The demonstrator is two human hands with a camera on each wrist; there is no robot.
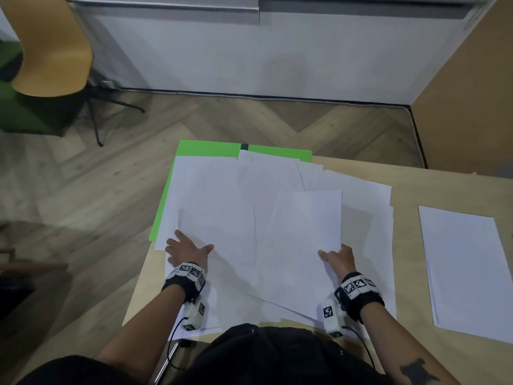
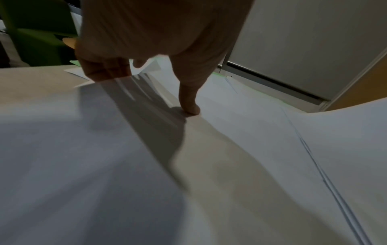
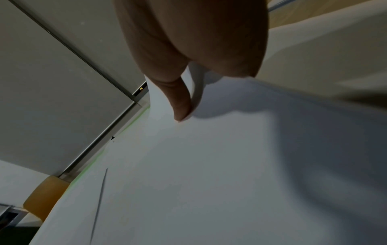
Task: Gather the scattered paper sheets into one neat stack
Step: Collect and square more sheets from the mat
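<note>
Several white paper sheets (image 1: 219,195) lie overlapped and askew across the wooden table (image 1: 406,190), partly over green sheets (image 1: 208,148) at the far left. My left hand (image 1: 188,249) rests flat with spread fingers on the sheets near the left edge; in the left wrist view its thumb (image 2: 189,104) presses on paper. My right hand (image 1: 334,253) pinches the near right corner of one raised sheet (image 1: 308,220), which casts a shadow to its right. The right wrist view shows the thumb (image 3: 180,106) on top of that curling sheet. A separate squared stack (image 1: 466,270) lies at the right.
The table's left edge (image 1: 138,295) drops to a wood floor. An orange chair (image 1: 52,51) and a green seat (image 1: 19,112) stand at the far left. A wooden panel (image 1: 472,93) rises at the far right. A strip of bare table separates the pile from the right stack.
</note>
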